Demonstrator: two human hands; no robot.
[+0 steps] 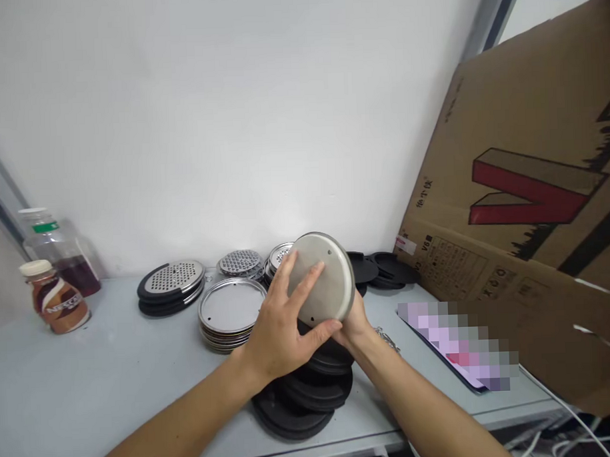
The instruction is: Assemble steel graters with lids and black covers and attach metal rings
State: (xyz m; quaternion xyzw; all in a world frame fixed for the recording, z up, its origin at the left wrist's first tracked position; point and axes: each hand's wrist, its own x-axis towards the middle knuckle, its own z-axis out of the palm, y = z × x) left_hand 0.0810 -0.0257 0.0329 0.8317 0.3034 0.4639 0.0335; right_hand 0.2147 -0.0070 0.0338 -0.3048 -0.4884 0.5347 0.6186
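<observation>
A round metal plate [320,288] with a raised rim and small holes is held up, tilted, above the tabletop. My left hand [288,322] grips it from the front, fingers over its flat face and thumb along the lower edge. Behind it, my right hand [357,320] supports the lower right side; most of those fingers are hidden. Below my hands stands an uneven stack of black round pieces [296,415]. Just left of my left hand is a stack of similar metal plates [232,306].
Round grater discs, some black-rimmed [173,278] and some bare metal [240,262], sit along the wall. More black round pieces [394,269] lie behind right. A Nescafe bottle [62,307] and jug [76,263] stand left. A phone-like slab [454,346] and large cardboard box [516,248] are right.
</observation>
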